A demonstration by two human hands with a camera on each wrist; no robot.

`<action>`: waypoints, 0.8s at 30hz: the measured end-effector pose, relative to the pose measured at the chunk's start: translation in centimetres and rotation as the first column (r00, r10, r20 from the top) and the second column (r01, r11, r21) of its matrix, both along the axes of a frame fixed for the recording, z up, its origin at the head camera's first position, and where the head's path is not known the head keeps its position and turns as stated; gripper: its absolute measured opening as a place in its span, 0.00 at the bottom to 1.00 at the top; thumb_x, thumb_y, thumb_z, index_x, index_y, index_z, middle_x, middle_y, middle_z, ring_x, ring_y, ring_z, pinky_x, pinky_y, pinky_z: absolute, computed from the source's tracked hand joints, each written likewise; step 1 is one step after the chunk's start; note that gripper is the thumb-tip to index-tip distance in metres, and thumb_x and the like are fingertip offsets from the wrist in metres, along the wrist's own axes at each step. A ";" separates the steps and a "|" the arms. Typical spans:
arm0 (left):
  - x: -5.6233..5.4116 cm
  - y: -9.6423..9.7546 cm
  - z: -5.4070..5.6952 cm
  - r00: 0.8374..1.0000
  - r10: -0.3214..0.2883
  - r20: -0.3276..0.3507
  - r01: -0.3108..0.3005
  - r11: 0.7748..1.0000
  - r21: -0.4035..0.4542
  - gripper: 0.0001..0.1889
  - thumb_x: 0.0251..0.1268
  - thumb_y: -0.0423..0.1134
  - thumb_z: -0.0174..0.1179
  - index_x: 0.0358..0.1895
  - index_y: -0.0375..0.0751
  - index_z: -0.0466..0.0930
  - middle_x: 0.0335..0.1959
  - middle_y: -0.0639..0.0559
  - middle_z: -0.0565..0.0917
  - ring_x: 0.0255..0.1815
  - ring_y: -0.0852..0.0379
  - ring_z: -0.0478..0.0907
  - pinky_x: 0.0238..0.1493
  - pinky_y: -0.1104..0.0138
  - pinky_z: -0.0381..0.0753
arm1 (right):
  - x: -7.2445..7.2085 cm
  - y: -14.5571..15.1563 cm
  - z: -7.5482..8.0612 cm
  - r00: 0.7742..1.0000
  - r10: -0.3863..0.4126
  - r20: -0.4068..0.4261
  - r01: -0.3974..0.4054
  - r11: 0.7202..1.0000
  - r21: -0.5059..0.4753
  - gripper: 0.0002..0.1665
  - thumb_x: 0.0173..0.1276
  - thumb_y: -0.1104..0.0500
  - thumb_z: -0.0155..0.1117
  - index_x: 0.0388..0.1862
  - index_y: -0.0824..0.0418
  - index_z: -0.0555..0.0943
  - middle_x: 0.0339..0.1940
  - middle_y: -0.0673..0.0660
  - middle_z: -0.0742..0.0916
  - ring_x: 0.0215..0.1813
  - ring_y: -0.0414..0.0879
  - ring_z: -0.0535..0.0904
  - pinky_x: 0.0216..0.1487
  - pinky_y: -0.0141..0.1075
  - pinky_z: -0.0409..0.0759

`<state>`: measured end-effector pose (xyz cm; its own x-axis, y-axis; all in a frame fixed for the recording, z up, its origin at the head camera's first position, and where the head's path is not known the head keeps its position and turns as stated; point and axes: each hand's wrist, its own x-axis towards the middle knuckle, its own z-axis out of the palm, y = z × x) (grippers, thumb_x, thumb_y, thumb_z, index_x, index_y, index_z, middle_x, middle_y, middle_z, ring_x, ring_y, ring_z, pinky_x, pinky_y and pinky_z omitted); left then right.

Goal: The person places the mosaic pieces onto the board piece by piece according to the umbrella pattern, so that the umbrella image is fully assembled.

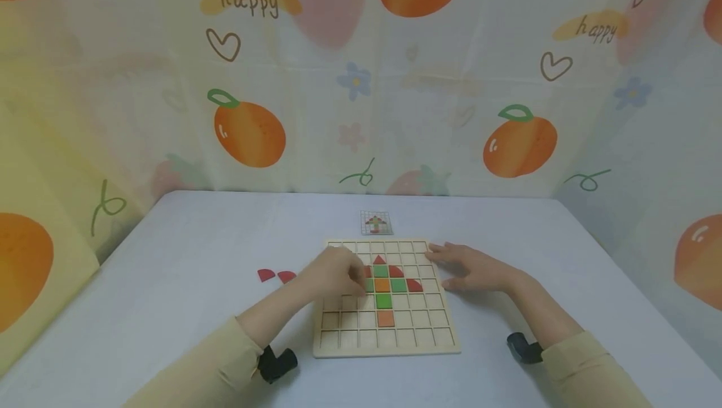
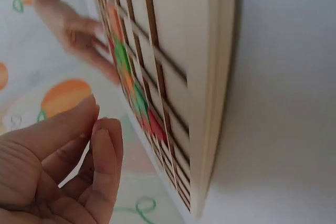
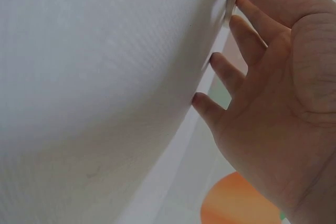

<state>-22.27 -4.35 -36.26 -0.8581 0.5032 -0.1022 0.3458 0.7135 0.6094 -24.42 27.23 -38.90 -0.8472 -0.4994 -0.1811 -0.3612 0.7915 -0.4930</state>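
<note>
A wooden grid board point(image 1: 350, 339) lies on the white table. Green, orange and red pieces form a pattern on it, with an orange square point(image 1: 382, 285) near the middle, a green square point(image 1: 383, 301) below that and a red triangle point(image 1: 379, 259) on top. Above the board's left part hovers my left hand point(image 1: 335, 273). In the left wrist view its fingers are loosely bent, and nothing shows between the fingertips. My right hand point(image 1: 479, 267) is at the board's right edge, fingers spread, fingertips by the rim and table.
Two red quarter-circle pieces, one farther left point(image 1: 266, 275) and one partly behind my left forearm point(image 1: 286, 276), lie left of the board. Beyond the board's far edge is a small pattern card point(image 1: 376, 223). A printed curtain point(image 1: 395, 82) hangs behind the table.
</note>
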 end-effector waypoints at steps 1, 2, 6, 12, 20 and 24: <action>-0.3 -0.5 0.3 1.000 0.013 0.002 -0.013 1.000 -0.017 0.07 0.56 0.35 0.70 0.24 0.48 0.84 0.26 0.57 0.82 0.34 0.58 0.74 0.36 0.67 0.75 | 0.0 0.0 0.0 1.000 -0.002 0.001 0.002 1.000 -0.001 0.39 0.64 0.50 0.66 0.74 0.50 0.69 0.80 0.55 0.65 0.81 0.66 0.51 0.75 0.68 0.52; -0.7 -1.0 0.5 1.000 0.025 0.004 -0.025 0.999 -0.029 0.07 0.56 0.35 0.70 0.24 0.48 0.83 0.26 0.57 0.82 0.34 0.57 0.74 0.36 0.67 0.75 | 0.0 0.0 0.0 1.000 -0.004 0.003 0.004 1.000 -0.003 0.39 0.63 0.50 0.66 0.74 0.50 0.69 0.80 0.55 0.65 0.81 0.66 0.51 0.75 0.68 0.51; -1.9 -3.4 1.0 0.996 0.092 0.008 -0.091 0.993 -0.080 0.07 0.55 0.36 0.70 0.24 0.48 0.81 0.28 0.55 0.81 0.34 0.56 0.74 0.32 0.67 0.74 | -0.1 0.1 -0.1 1.000 -0.003 0.002 0.003 1.000 -0.005 0.39 0.63 0.51 0.67 0.73 0.50 0.69 0.80 0.55 0.65 0.81 0.67 0.51 0.75 0.69 0.52; -3.6 -7.5 0.4 0.990 0.134 -0.050 -0.140 0.980 -0.142 0.06 0.51 0.34 0.70 0.26 0.43 0.81 0.28 0.51 0.80 0.32 0.55 0.73 0.33 0.67 0.72 | -0.2 0.0 -0.2 1.000 -0.009 0.000 0.009 1.000 0.000 0.39 0.63 0.50 0.67 0.73 0.49 0.69 0.80 0.54 0.65 0.81 0.66 0.51 0.75 0.69 0.51; -4.2 -10.5 -0.2 0.979 0.205 -0.007 -0.200 0.946 -0.254 0.13 0.45 0.38 0.77 0.31 0.40 0.81 0.33 0.48 0.83 0.35 0.53 0.74 0.37 0.63 0.75 | -0.2 0.1 -0.1 1.000 0.001 -0.006 -0.001 1.000 -0.005 0.39 0.63 0.51 0.67 0.74 0.51 0.69 0.80 0.56 0.65 0.81 0.67 0.51 0.75 0.69 0.51; -4.2 -10.9 -0.5 0.972 0.231 0.033 -0.214 0.938 -0.273 0.15 0.46 0.39 0.77 0.34 0.39 0.81 0.35 0.47 0.82 0.33 0.53 0.75 0.34 0.65 0.76 | -0.1 0.1 -0.1 1.000 0.001 -0.005 -0.001 1.000 -0.005 0.39 0.63 0.51 0.67 0.74 0.51 0.68 0.80 0.56 0.65 0.81 0.67 0.51 0.75 0.69 0.51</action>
<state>-26.44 -15.25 -36.81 -0.9324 0.2472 -0.2636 0.1265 0.9066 0.4025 -24.56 27.33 -39.03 -0.8475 -0.5014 -0.1745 -0.3646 0.7886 -0.4952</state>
